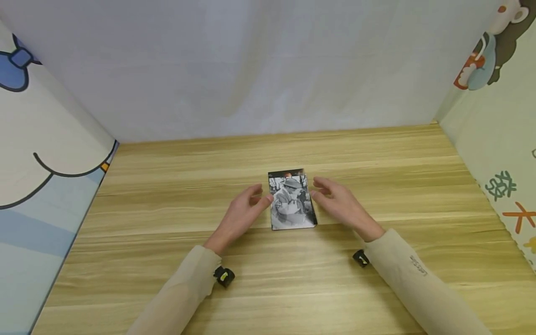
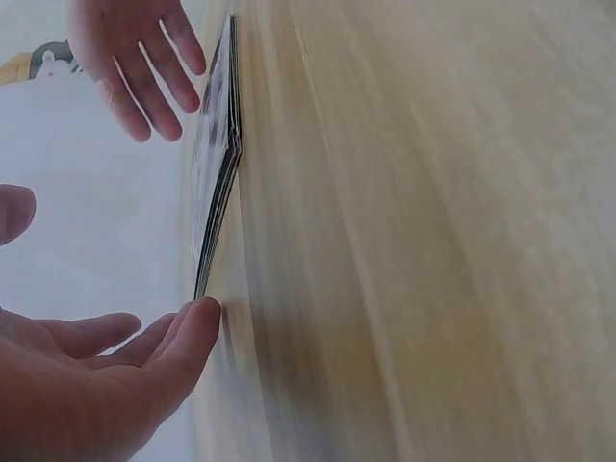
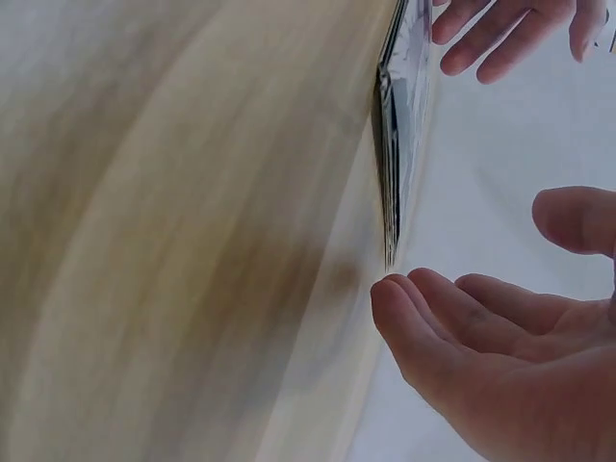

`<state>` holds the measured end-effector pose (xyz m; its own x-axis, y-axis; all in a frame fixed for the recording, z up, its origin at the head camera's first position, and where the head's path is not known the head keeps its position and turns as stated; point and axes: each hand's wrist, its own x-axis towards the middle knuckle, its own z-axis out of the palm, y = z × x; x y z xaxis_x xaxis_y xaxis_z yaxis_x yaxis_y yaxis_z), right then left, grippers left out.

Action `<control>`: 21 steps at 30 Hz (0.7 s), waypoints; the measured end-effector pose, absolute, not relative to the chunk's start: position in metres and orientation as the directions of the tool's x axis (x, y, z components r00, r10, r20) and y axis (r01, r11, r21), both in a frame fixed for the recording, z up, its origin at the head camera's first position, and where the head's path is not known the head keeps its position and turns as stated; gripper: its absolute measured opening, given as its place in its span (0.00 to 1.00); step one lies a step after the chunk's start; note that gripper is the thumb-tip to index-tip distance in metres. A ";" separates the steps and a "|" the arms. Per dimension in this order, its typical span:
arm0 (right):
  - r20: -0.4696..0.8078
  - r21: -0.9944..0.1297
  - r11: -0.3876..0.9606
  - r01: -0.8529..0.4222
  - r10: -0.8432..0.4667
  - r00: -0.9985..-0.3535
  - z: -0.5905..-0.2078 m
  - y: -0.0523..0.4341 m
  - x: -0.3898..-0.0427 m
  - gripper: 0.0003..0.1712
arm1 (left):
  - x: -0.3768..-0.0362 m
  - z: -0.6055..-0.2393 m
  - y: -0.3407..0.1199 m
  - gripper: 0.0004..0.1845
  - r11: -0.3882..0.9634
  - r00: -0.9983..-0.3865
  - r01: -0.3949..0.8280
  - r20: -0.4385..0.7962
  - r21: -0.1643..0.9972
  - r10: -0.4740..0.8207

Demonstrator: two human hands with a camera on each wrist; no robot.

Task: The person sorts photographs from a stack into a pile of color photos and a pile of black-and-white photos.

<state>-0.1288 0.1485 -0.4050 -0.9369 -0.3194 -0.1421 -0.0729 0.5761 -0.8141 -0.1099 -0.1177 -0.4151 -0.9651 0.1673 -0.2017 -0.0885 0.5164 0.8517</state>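
Your left hand (image 1: 240, 211) and right hand (image 1: 341, 204) flank the photo stack (image 1: 291, 200), fingers loose, gripping nothing.

One stack of photographs (image 1: 291, 201) (sheet count unclear), two hands, one wooden table (image 1: 167, 195).

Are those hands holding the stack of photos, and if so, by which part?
Nothing is held. The stack of photos lies flat on the table; the left hand and right hand flank its long edges with fingers relaxed, at most touching.
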 end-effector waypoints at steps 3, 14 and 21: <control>-0.169 -0.821 0.569 -0.045 -0.317 -0.933 -0.406 0.147 -0.130 0.35 | -0.110 -0.415 -0.116 0.39 0.505 -0.962 -0.104 -0.216 0.857 0.168; -0.183 -0.829 0.558 -0.032 -0.326 -0.927 -0.410 0.142 -0.131 0.33 | -0.110 -0.417 -0.110 0.38 0.494 -0.955 -0.117 -0.235 0.861 0.182; -0.179 -0.827 0.560 -0.041 -0.332 -0.926 -0.411 0.141 -0.131 0.32 | -0.110 -0.417 -0.107 0.38 0.481 -0.954 -0.126 -0.239 0.868 0.182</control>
